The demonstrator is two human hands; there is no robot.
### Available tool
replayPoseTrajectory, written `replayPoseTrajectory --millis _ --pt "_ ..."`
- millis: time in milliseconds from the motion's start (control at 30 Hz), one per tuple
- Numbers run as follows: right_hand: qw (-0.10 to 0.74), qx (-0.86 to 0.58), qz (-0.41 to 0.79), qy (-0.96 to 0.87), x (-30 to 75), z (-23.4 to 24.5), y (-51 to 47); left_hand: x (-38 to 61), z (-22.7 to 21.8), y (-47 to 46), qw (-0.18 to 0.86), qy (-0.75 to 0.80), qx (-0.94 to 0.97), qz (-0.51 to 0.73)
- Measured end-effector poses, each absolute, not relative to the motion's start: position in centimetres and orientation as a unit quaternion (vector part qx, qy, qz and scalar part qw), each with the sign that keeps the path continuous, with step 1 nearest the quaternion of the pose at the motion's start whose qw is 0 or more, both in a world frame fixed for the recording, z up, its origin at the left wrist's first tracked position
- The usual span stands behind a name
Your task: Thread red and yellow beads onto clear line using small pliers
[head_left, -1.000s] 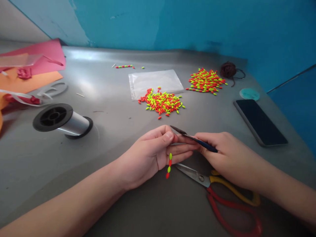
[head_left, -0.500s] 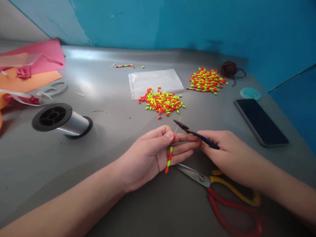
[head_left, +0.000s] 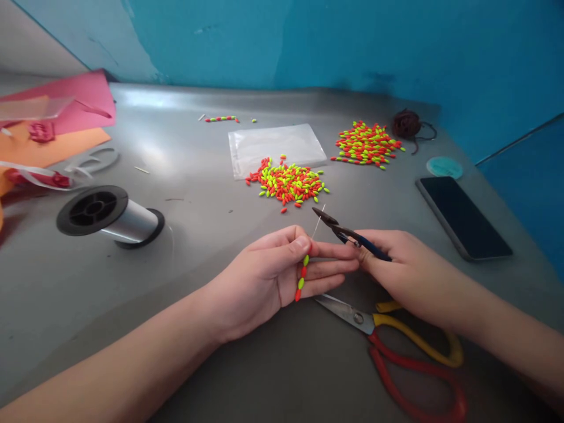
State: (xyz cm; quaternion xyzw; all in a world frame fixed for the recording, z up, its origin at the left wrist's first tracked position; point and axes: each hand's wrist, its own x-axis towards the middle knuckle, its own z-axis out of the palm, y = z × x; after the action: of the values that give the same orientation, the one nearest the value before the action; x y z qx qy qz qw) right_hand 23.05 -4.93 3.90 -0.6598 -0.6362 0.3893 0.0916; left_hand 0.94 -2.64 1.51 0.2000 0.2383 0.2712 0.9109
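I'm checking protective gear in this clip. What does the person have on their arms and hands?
No gear shows. The left hand and right hand are bare, with no gloves, rings or watch in view. The left forearm and right forearm are bare too, with no sleeves in the picture.

L hand (head_left: pixel 259 282) & R hand (head_left: pixel 416 279) bare, forearms (head_left: pixel 110 352) too, slim, nails cut short.
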Motion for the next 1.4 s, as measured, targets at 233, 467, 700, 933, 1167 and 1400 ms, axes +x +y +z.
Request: replayPoseTrajectory --millis 233,467,700,933,1167,1400 --pt "0.143 -0.659 0.442 -0.591 23.6 3.2 -4.6 0.4 2.0 -1.7 0.893 0.313 0.253 0.200" --pt "0.181 -0.640 0.544 -0.512 24.2 2.9 -4.2 -1.2 1.2 -0.1 0.901 0.264 0.313 0.143" --pt "0.201 -0.619 0.584 -0.486 24.5 2.6 -4.1 -1.6 0.6 0.1 0.913 0.195 0.342 0.106" --pt "0.203 -0.624 0.589 -0.472 24.4 2.7 -4.1 -1.6 0.7 0.2 0.914 0.200 0.340 0.098" --pt "0.199 -0.625 0.588 -0.474 24.5 2.8 -4.1 -1.7 0.4 0.3 0.917 0.194 0.337 0.090" --pt "0.202 -0.624 0.598 -0.461 24.5 2.5 -3.8 -1.9 -0.3 0.5 0.930 0.170 0.315 0.084"
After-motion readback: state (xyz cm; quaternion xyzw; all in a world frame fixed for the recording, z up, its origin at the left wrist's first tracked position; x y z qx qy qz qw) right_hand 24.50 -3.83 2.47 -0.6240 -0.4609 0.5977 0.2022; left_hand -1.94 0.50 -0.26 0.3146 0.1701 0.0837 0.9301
